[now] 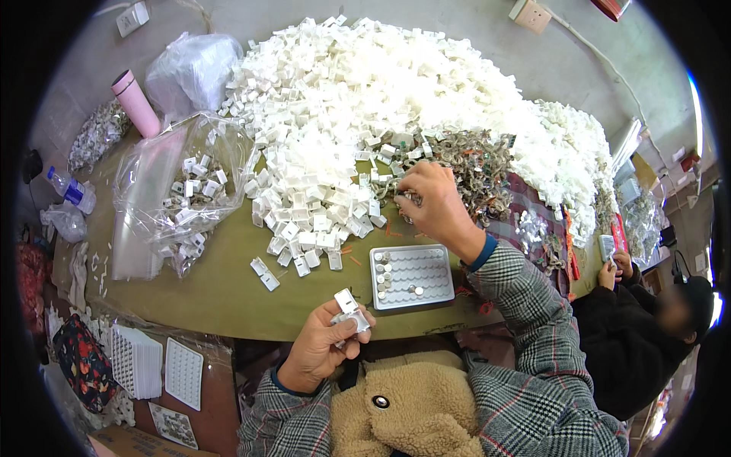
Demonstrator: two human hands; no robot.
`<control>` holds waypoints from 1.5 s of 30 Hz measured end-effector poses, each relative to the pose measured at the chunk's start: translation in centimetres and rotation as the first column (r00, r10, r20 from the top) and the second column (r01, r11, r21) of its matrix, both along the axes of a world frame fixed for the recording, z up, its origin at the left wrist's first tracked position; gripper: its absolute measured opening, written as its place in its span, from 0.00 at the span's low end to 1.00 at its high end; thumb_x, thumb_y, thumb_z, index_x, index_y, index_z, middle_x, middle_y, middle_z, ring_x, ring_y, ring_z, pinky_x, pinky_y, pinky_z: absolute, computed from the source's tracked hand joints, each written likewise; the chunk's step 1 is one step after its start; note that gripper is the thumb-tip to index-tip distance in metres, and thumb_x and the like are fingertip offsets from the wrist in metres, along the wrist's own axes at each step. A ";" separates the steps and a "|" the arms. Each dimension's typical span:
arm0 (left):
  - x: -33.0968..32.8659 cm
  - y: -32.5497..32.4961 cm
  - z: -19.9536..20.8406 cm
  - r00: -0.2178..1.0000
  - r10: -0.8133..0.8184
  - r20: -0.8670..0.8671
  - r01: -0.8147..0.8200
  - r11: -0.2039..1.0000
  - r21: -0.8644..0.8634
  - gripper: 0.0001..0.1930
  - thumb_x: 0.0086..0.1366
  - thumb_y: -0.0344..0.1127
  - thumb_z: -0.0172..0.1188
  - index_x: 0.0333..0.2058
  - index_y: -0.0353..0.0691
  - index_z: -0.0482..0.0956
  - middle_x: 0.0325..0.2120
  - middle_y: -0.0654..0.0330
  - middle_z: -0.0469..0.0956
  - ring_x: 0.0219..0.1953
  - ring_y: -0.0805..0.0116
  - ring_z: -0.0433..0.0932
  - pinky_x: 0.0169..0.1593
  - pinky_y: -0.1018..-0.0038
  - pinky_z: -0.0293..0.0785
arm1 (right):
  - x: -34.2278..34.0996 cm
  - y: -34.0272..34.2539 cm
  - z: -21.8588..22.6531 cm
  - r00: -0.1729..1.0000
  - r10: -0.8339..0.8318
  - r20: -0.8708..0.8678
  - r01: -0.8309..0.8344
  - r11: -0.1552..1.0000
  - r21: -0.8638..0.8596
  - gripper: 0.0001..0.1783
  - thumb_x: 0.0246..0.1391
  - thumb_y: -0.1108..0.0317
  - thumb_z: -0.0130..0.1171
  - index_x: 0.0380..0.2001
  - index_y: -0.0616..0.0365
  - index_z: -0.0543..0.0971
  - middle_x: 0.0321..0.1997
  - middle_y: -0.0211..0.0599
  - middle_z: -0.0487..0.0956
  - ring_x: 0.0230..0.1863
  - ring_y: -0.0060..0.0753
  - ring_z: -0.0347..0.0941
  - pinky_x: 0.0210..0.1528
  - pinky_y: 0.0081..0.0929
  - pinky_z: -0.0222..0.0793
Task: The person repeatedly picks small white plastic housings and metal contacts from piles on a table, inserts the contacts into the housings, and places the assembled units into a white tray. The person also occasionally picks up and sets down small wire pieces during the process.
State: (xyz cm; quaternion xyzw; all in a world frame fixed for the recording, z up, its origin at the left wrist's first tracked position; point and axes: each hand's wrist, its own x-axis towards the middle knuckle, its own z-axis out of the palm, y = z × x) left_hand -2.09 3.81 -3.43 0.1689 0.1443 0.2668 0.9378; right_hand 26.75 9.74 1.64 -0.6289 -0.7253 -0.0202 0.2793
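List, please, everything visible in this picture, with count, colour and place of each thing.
table: one, olive green, centre
white plastic casings: countless, white, mostly heaped at back
small tangled parts: countless, brownish, right of centre
shallow tray: one, pale grey, front centre
round discs: several, silver, in the tray
open bag: one, clear, left, casings inside
tumbler: one, pink, back left
bottle: one, clear, blue label, far left
dimpled trays: several, white, lower left
wall sockets: two, white, top left and right
co-worker: one, dark clothes, far right
left hand: one, grey sleeve, front centre, holding casings
right hand: one, grey sleeve, at small tangled parts
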 end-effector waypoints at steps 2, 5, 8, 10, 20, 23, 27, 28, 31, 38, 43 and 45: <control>0.0 0.0 -0.1 1.000 0.010 0.017 -0.010 1.000 0.021 0.12 0.66 0.26 0.61 0.46 0.29 0.74 0.39 0.50 0.79 0.33 0.72 0.80 0.25 0.82 0.78 | 1.2 0.2 1.2 0.953 0.034 -0.302 -0.026 0.999 0.029 0.09 0.49 0.70 0.68 0.33 0.61 0.81 0.32 0.35 0.79 0.38 0.36 0.74 0.44 0.34 0.67; 0.2 -0.6 0.0 0.990 0.054 -0.128 -0.052 0.998 0.019 0.13 0.66 0.32 0.63 0.44 0.29 0.74 0.36 0.52 0.78 0.29 0.75 0.74 0.22 0.84 0.69 | 3.1 0.4 3.2 0.679 -0.068 -0.731 -0.012 0.995 -0.104 0.07 0.58 0.74 0.64 0.38 0.64 0.79 0.34 0.25 0.80 0.36 0.13 0.73 0.40 0.12 0.68; 0.3 -0.8 0.3 0.986 0.060 -0.158 -0.059 0.998 0.016 0.13 0.67 0.32 0.62 0.44 0.29 0.74 0.36 0.54 0.77 0.31 0.76 0.73 0.22 0.85 0.66 | 5.3 0.6 5.1 0.504 0.045 -0.862 -0.080 0.997 0.005 0.07 0.59 0.73 0.63 0.39 0.62 0.79 0.35 0.25 0.80 0.37 0.14 0.73 0.42 0.15 0.69; 0.4 -1.1 0.3 0.987 0.048 -0.153 -0.049 0.999 0.003 0.13 0.67 0.31 0.62 0.46 0.31 0.74 0.37 0.55 0.77 0.30 0.76 0.71 0.22 0.86 0.64 | 6.5 1.0 5.6 0.338 0.158 -0.928 -0.103 0.986 0.131 0.07 0.59 0.72 0.63 0.38 0.63 0.80 0.35 0.30 0.83 0.36 0.17 0.75 0.40 0.18 0.70; 0.8 -2.1 0.7 0.995 0.051 -0.090 -0.054 0.998 -0.024 0.11 0.69 0.29 0.57 0.48 0.34 0.72 0.39 0.53 0.77 0.31 0.75 0.72 0.24 0.85 0.65 | 9.7 -0.2 6.0 0.518 0.061 -0.853 0.028 0.996 0.088 0.05 0.64 0.71 0.58 0.40 0.60 0.75 0.39 0.37 0.84 0.44 0.25 0.80 0.46 0.19 0.73; 1.1 -2.6 1.1 0.990 0.061 -0.130 -0.058 0.998 0.027 0.11 0.70 0.30 0.57 0.48 0.34 0.73 0.40 0.54 0.76 0.30 0.76 0.69 0.24 0.86 0.64 | 8.9 -1.8 6.8 0.359 0.129 -0.924 -0.008 0.991 0.135 0.05 0.67 0.70 0.53 0.42 0.59 0.72 0.34 0.36 0.83 0.45 0.30 0.80 0.47 0.21 0.74; 1.5 -3.4 1.9 0.960 0.187 -0.209 -0.157 0.976 0.150 0.11 0.67 0.23 0.54 0.47 0.32 0.70 0.39 0.51 0.77 0.29 0.73 0.70 0.22 0.84 0.64 | 4.4 -8.1 6.1 0.301 0.202 -0.932 -0.169 0.973 0.156 0.06 0.66 0.67 0.52 0.40 0.58 0.70 0.32 0.39 0.81 0.24 0.29 0.80 0.24 0.21 0.75; 1.9 -3.5 2.2 0.941 0.228 -0.250 -0.174 0.960 0.220 0.10 0.66 0.23 0.53 0.46 0.32 0.70 0.38 0.50 0.77 0.25 0.75 0.69 0.19 0.84 0.62 | 2.4 -10.2 5.2 0.229 0.097 -0.969 -0.193 0.980 0.052 0.05 0.64 0.68 0.54 0.41 0.56 0.71 0.29 0.34 0.80 0.21 0.27 0.79 0.22 0.22 0.75; 3.2 -4.5 2.8 0.852 0.432 -0.297 -0.248 0.831 0.498 0.10 0.62 0.22 0.55 0.43 0.32 0.70 0.37 0.50 0.77 0.21 0.78 0.68 0.17 0.85 0.60 | -3.8 -15.4 2.0 0.190 -0.115 -0.975 -0.485 0.852 -0.195 0.06 0.61 0.71 0.59 0.39 0.58 0.72 0.26 0.27 0.76 0.22 0.19 0.75 0.25 0.18 0.73; 6.3 -5.7 3.5 0.809 0.481 -0.339 0.015 0.559 0.829 0.08 0.65 0.25 0.56 0.42 0.33 0.70 0.38 0.57 0.75 0.17 0.84 0.63 0.17 0.88 0.56 | -5.8 -18.6 -3.9 -0.211 0.052 -0.976 -0.499 0.853 0.154 0.09 0.54 0.75 0.64 0.33 0.65 0.73 0.27 0.35 0.79 0.23 0.20 0.76 0.22 0.18 0.71; 9.2 -5.5 3.4 0.841 0.412 -0.351 0.074 0.556 0.828 0.10 0.65 0.30 0.59 0.40 0.34 0.70 0.37 0.58 0.74 0.15 0.86 0.60 0.16 0.88 0.52 | -2.6 -19.8 -4.1 -0.460 -0.056 -0.886 -0.536 0.814 0.226 0.08 0.56 0.75 0.63 0.31 0.64 0.73 0.22 0.32 0.77 0.18 0.16 0.69 0.20 0.18 0.69; 10.3 -5.5 3.2 0.832 0.438 -0.339 0.095 0.490 0.867 0.10 0.65 0.31 0.60 0.41 0.34 0.70 0.37 0.58 0.73 0.15 0.86 0.59 0.16 0.88 0.51 | -1.8 -20.2 -4.2 -0.545 -0.069 -0.836 -0.483 0.840 0.246 0.09 0.58 0.73 0.63 0.31 0.64 0.73 0.20 0.29 0.74 0.16 0.14 0.65 0.19 0.18 0.68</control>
